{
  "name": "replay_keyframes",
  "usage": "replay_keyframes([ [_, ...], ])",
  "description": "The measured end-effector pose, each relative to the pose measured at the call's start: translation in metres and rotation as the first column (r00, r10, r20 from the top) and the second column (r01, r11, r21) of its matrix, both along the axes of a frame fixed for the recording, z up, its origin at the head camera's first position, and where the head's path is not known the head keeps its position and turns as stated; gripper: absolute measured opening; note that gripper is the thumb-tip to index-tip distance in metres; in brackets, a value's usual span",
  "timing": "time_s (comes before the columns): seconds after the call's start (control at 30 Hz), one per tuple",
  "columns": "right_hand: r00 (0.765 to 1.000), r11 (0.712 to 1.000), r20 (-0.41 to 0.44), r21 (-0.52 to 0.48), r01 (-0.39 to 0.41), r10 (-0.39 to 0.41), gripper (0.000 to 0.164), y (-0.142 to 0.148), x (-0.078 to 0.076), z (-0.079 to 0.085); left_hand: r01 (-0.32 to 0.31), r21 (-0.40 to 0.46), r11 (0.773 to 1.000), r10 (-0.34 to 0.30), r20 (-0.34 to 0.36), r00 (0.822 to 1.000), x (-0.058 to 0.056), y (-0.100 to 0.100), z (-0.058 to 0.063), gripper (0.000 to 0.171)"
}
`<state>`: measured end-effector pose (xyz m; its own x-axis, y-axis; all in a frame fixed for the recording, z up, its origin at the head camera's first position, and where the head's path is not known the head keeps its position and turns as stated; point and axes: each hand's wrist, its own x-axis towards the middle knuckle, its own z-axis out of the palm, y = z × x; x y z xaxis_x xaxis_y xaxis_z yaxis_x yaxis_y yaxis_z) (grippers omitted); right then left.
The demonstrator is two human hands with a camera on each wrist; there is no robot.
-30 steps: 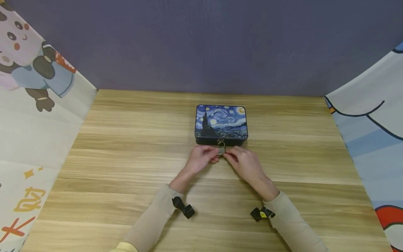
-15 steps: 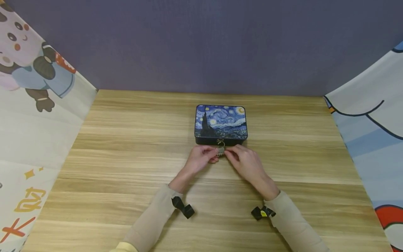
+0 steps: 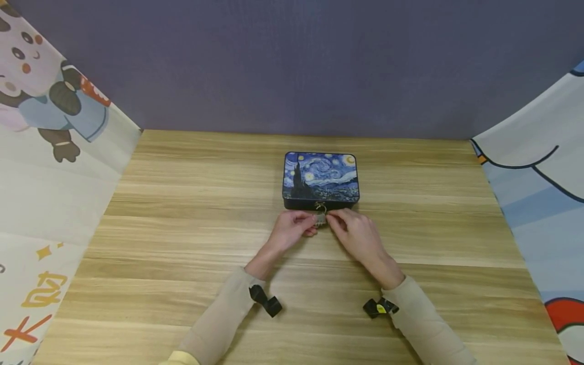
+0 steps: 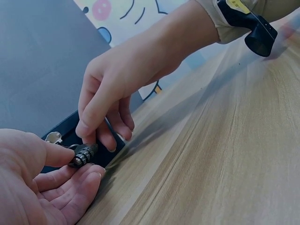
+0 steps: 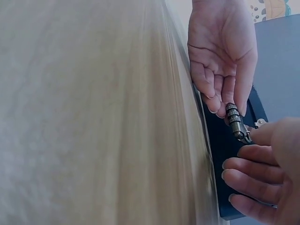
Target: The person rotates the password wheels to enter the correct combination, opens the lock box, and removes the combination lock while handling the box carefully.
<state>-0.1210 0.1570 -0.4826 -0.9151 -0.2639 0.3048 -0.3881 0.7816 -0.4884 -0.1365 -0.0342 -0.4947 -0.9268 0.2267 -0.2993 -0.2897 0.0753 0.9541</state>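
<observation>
A small metal combination padlock (image 3: pixel 320 219) with number dials hangs at the front clasp (image 3: pixel 319 205) of a dark tin box (image 3: pixel 321 176), whose lid bears a starry night painting. My left hand (image 3: pixel 290 226) pinches the padlock body between thumb and fingers from the left. From the right, my right hand (image 3: pixel 357 234) holds the padlock's shackle side with thumb and index finger, its other fingers curled below. The dials on the padlock (image 5: pixel 233 115) show in the right wrist view. Fingers partly cover the shackle, so I cannot tell if it is locked.
The box stands on a wood-grain table (image 3: pixel 205 203), toward its far edge. A plain grey-blue panel (image 3: pixel 292 66) rises behind. Cartoon-printed sheets (image 3: pixel 50 167) flank both sides. Black wrist cameras (image 3: pixel 266 301) are strapped over beige sleeves.
My right fingertips have shifted slightly up along the padlock's right side, toward the shackle. The left hand keeps its grip, and the box has stayed in place.
</observation>
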Motion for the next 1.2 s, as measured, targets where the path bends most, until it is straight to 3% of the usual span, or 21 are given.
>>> replay_keyframes([
  [0.63,0.999,0.997,-0.021,-0.070,0.029,-0.030,0.019,-0.004,-0.007,-0.009,-0.005,0.007,1.000,0.005,-0.011,1.000,0.000,0.000,-0.003,0.023],
  [1.2,0.996,0.987,0.046,-0.144,0.078,-0.072,0.021,-0.008,-0.012,-0.010,-0.004,-0.003,1.000,0.004,-0.006,1.000,0.000,0.000,-0.002,0.023],
])
